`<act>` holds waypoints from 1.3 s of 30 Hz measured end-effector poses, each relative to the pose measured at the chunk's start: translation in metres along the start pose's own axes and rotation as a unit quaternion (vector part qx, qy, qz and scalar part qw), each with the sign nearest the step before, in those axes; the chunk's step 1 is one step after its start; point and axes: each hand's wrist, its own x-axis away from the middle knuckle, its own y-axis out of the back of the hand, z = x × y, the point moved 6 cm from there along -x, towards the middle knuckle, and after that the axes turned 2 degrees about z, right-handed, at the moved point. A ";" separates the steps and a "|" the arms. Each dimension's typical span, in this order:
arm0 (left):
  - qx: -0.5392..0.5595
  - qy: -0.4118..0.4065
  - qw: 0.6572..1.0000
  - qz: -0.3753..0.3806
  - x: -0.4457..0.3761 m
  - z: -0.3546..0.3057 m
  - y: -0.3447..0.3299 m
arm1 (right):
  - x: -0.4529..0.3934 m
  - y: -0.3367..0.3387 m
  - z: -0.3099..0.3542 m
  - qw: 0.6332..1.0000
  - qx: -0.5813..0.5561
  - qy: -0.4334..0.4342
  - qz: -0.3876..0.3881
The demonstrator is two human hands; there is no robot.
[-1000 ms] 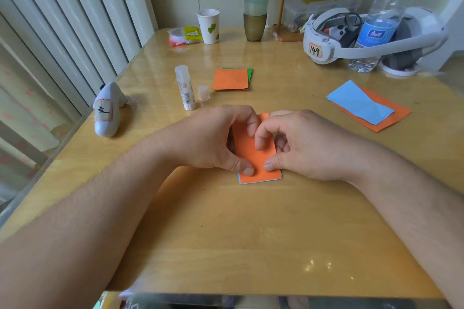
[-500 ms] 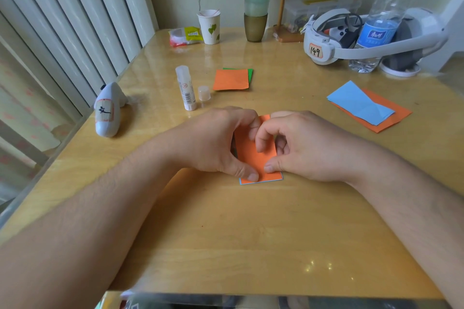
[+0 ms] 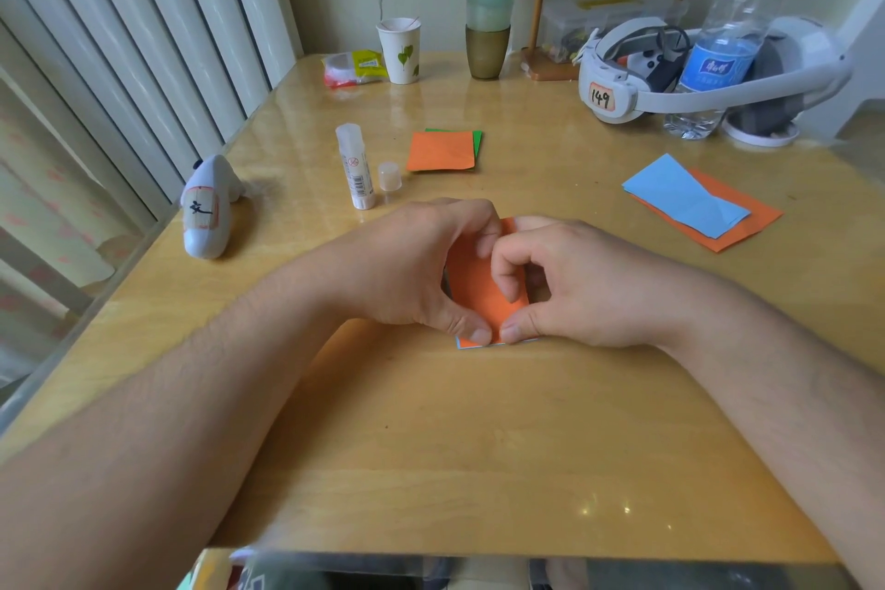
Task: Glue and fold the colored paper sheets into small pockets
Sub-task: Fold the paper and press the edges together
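One folded orange paper point(image 3: 481, 297) with a thin blue edge showing along its near side lies flat on the wooden table point(image 3: 479, 422), right in front of the person. Both hands are on it. The left hand point(image 3: 416, 273) has its fingers curled over the paper's left side and its thumb pressing the near edge; the right hand point(image 3: 574, 287) pinches the paper with curled fingers on top and the thumb at the near edge, the two thumbs almost touching.

Beyond the paper and to its left stands one uncapped glue stick point(image 3: 355, 165), with its one cap point(image 3: 390, 176) just beside it. Straight beyond the paper lies one stack of two sheets, orange over green point(image 3: 443, 150). To the paper's right, well apart, lies a second stack of two, blue over orange point(image 3: 694, 201). Far left of the paper lies one white controller point(image 3: 207, 208). At the table's far side stand one paper cup point(image 3: 401, 49), one stack of cups point(image 3: 489, 5), one headset point(image 3: 661, 72) and one water bottle point(image 3: 718, 43).
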 end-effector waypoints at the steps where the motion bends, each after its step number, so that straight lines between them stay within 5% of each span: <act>1: -0.003 0.002 1.000 0.004 0.001 0.001 0.001 | 0.001 0.001 -0.002 1.000 0.003 -0.005 0.006; 39: -0.025 0.010 1.000 -0.008 -0.003 0.003 -0.001 | -0.009 0.000 -0.004 1.000 0.005 0.008 -0.018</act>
